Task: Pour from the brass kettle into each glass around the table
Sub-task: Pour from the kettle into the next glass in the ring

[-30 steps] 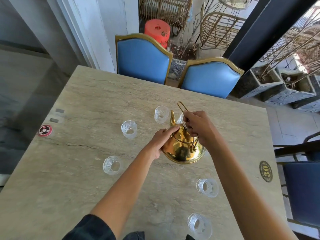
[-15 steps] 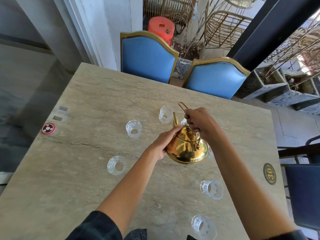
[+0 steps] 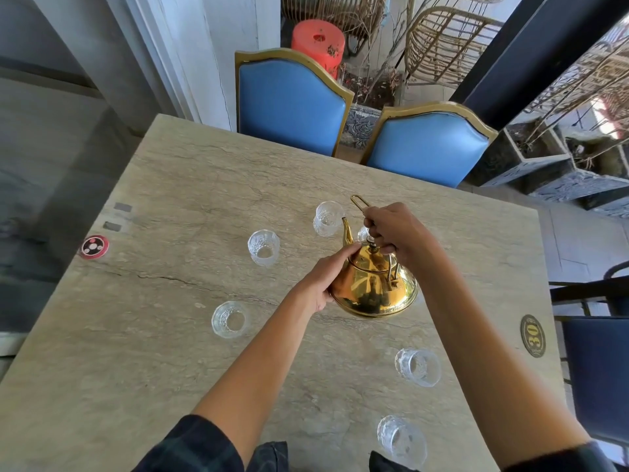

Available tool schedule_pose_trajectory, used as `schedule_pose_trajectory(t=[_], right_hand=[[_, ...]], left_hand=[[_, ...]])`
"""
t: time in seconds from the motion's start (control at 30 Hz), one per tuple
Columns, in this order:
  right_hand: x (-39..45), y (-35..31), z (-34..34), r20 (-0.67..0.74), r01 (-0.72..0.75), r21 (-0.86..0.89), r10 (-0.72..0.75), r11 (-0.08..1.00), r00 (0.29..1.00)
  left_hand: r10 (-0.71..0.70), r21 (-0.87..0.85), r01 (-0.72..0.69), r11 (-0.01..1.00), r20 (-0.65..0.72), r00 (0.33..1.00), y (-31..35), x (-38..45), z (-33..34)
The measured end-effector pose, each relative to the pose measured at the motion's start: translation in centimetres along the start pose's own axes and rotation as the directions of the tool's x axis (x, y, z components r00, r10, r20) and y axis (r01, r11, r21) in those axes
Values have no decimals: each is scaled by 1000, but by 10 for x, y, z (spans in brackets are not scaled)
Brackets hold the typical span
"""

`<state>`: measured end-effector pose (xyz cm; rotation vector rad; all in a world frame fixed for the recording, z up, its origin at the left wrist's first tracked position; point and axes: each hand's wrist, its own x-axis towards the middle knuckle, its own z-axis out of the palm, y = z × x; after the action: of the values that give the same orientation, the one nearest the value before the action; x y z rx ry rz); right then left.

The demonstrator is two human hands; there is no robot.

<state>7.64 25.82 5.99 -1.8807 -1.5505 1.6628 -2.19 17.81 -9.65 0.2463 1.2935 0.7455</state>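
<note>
A shiny brass kettle [image 3: 374,287] hangs just above the middle of the stone table [image 3: 170,352], its spout pointing away toward a clear glass [image 3: 327,218]. My right hand [image 3: 396,233] grips the kettle's wire handle from above. My left hand [image 3: 328,277] presses against the kettle's left side and lid edge. Several clear cut glasses stand around it: one far left [image 3: 263,247], one near left [image 3: 230,319], one right [image 3: 418,366], one nearest me [image 3: 401,441]. Another glass is mostly hidden behind the kettle's lid.
Two blue chairs with gold frames [image 3: 292,103] [image 3: 430,144] stand at the table's far edge. A dark blue chair [image 3: 599,369] sits on the right. A round number badge [image 3: 533,335] and a red disc [image 3: 94,246] lie near the table edges.
The kettle has lifted slightly and shifted a little to the right, with both hands staying on it. The glasses have not moved.
</note>
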Motion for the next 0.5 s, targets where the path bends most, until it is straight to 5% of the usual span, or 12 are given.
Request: schedule_pose_trajectory(t=[0.5], right_hand=[[-4, -2, -7, 2, 9, -15, -9, 1000, 1000]], left_hand=[[10, -12, -10, 1000, 5, 1000, 5, -10, 9]])
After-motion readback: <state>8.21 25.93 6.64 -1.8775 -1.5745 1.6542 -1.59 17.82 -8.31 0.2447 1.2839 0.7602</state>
